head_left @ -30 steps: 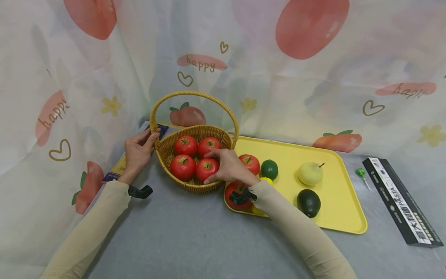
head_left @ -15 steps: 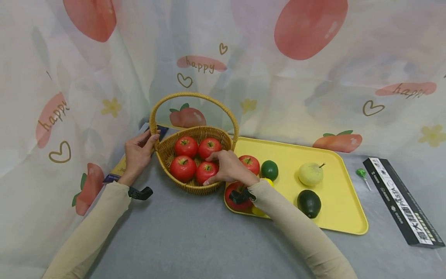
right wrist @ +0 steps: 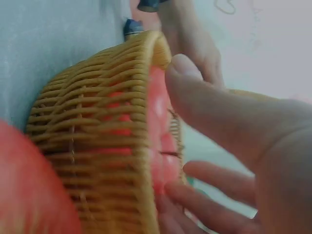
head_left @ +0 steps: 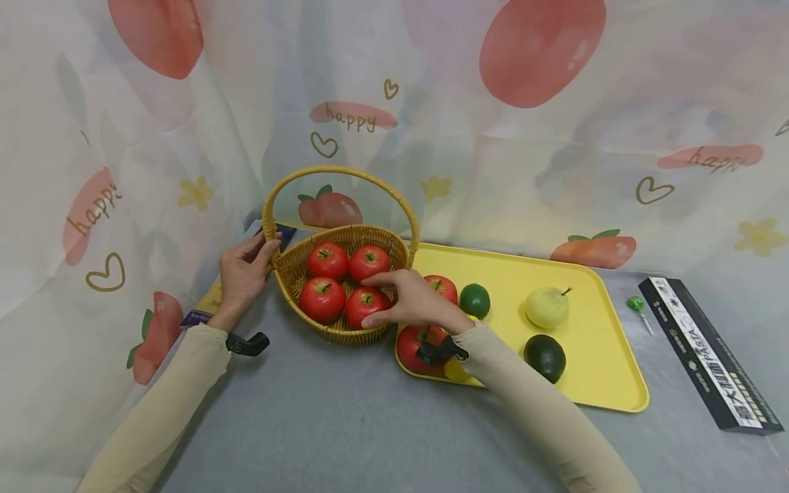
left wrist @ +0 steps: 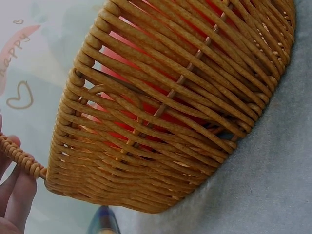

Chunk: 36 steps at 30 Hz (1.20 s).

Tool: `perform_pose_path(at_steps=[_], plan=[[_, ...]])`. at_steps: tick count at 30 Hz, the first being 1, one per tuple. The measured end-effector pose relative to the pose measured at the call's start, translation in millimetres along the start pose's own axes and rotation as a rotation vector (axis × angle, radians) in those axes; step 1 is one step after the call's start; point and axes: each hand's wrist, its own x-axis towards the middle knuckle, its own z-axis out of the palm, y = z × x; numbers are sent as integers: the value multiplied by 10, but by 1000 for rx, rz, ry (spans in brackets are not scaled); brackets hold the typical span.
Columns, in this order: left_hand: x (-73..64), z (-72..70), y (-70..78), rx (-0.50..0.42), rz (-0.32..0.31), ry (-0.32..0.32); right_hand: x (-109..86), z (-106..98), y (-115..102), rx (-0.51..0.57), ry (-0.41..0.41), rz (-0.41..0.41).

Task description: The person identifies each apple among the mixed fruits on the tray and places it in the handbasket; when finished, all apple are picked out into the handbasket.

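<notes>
A wicker basket (head_left: pixel 345 335) with an arched handle (head_left: pixel 341 169) holds several red apples. My left hand (head_left: pixel 242 276) pinches the foot of this handle on the left side; its fingers (left wrist: pixel 22 197) show around it in the left wrist view. Over the basket's right rim reaches my right hand (head_left: pixel 418 299), thumb and fingers spread apart beside the front right apple (head_left: pixel 364 308). The right wrist view shows that hand (right wrist: pixel 243 146) gripping nothing. Partly under the right forearm, a red apple (head_left: pixel 414 348) lies on the yellow tray (head_left: pixel 594 349).
On the tray are another apple (head_left: pixel 442 287), a small green fruit (head_left: pixel 475 301), a pale pear (head_left: pixel 546 307), a dark avocado (head_left: pixel 544 358) and partly hidden yellow fruit (head_left: pixel 457 372). A lollipop (head_left: pixel 635 302) and black pasta box (head_left: pixel 709 352) lie to the right. Curtains hang behind.
My right hand has loosened from the front right apple and drawn slightly right, its fingers wider apart. The left hand stays at the basket handle.
</notes>
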Motion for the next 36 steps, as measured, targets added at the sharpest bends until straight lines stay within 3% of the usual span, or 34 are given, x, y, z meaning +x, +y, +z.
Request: perform_pose_path(at_steps=[6, 11, 17, 21, 29, 36], plan=[[-4, 6, -7, 14, 0, 5, -377, -180, 71, 156, 69, -43], [1, 19, 8, 8, -4, 10, -698, -261, 227, 203, 135, -53], [-5, 17, 19, 30, -2, 17, -956, -217, 383, 201, 103, -60], [-28, 14, 20, 34, -7, 17, -1034, -138, 438, 168, 77, -57], [-47, -18, -1, 15, -17, 17, -1013, 4, 415, -23, 61, -62], [-27, 0, 6, 18, 1, 15, -968, 60, 391, -93, 103, -23]])
